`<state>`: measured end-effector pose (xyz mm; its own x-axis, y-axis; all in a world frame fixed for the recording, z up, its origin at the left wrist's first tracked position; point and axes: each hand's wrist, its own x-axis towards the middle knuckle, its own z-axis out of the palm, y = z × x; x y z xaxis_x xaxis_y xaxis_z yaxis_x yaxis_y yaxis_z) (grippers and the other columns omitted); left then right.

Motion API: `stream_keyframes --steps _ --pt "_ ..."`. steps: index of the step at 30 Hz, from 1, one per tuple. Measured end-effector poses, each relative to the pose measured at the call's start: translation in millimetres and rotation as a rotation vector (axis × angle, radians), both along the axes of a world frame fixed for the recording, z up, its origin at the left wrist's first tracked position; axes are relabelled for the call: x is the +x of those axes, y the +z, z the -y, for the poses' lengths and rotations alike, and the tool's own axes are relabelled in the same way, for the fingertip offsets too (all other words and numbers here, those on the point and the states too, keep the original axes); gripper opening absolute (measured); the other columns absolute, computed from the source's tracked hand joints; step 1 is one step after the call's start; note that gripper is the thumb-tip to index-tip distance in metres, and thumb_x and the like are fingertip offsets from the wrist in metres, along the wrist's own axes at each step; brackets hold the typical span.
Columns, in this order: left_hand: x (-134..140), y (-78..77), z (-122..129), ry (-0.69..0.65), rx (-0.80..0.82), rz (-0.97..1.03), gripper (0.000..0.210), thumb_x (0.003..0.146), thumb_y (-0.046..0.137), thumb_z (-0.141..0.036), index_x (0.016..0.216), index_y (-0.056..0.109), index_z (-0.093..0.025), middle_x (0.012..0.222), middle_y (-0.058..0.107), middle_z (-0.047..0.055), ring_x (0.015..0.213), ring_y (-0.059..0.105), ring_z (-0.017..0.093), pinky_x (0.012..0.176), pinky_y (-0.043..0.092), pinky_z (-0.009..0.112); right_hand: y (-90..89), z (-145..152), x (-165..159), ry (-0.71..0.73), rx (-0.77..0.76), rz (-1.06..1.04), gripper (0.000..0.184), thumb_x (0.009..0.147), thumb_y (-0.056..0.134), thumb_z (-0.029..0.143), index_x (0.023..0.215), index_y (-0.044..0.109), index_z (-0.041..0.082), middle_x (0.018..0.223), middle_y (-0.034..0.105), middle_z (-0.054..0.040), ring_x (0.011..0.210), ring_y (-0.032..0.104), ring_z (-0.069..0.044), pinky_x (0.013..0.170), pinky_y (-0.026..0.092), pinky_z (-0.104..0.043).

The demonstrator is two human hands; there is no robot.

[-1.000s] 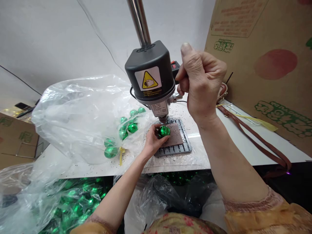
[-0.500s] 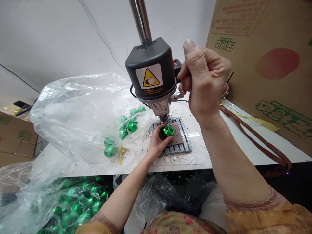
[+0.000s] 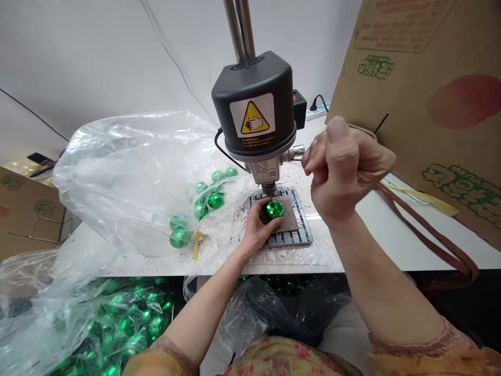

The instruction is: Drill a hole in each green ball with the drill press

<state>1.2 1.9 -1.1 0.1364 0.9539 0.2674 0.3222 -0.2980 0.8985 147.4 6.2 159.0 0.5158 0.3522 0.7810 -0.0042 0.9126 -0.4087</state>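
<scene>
A green faceted ball (image 3: 275, 209) rests on a pinkish-brown pad (image 3: 290, 218) under the chuck of a small black drill press (image 3: 254, 112). The thumb and fingers of my left hand (image 3: 256, 230) are closed around the ball's left and near sides. The chuck (image 3: 269, 188) sits just above the ball, and its thin bit comes down to the ball's top; how deep it goes I cannot tell. To the right of the drill head, my right hand (image 3: 344, 169) is curled in a fist on the feed lever, most of which is hidden by the fingers.
The slotted metal base (image 3: 306, 232) has dark shavings around it. On the left stands a clear plastic bag (image 3: 117, 183) with several green balls (image 3: 215, 200). More green balls (image 3: 133, 324) lie in plastic below the table edge. Cardboard boxes (image 3: 415, 136) and a brown strap (image 3: 438, 235) are at right.
My right hand has moved down and slightly right, pulling the lever. The chuck is lower, with the bit at the ball. My left hand still holds the ball; the whole view has shifted a little.
</scene>
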Motion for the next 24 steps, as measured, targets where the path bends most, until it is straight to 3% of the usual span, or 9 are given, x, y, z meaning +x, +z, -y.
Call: stream_keyframes --steps 13,18,24 --pt "2 3.9 1 0.016 -0.009 0.012 0.054 0.076 0.082 -0.032 0.122 0.058 -0.02 0.115 0.068 0.008 0.107 0.065 0.026 0.097 0.051 0.042 -12.2 4 3 0.013 -0.008 0.042 0.04 0.092 0.061 0.033 0.053 0.055 0.023 0.04 0.029 0.006 0.037 0.033 -0.007 0.042 0.027 -0.03" --pt "2 5.4 2 0.013 0.01 0.024 0.051 0.076 0.082 -0.031 0.12 0.058 -0.02 0.113 0.068 0.007 0.105 0.066 0.024 0.094 0.052 0.038 -17.2 1 -1 -0.004 0.075 0.017 0.04 0.091 0.059 0.025 0.052 0.051 0.021 0.042 0.028 0.0065 0.038 0.029 -0.006 0.042 0.024 -0.029" --pt "1 3.3 3 0.007 0.014 0.022 0.051 0.077 0.082 -0.032 0.12 0.058 -0.021 0.113 0.068 0.007 0.106 0.066 0.023 0.093 0.053 0.037 -19.2 1 -2 -0.043 0.115 0.018 0.037 0.086 0.058 0.011 0.051 0.047 0.018 0.046 0.037 0.0071 0.04 0.032 -0.004 0.042 0.028 -0.026"
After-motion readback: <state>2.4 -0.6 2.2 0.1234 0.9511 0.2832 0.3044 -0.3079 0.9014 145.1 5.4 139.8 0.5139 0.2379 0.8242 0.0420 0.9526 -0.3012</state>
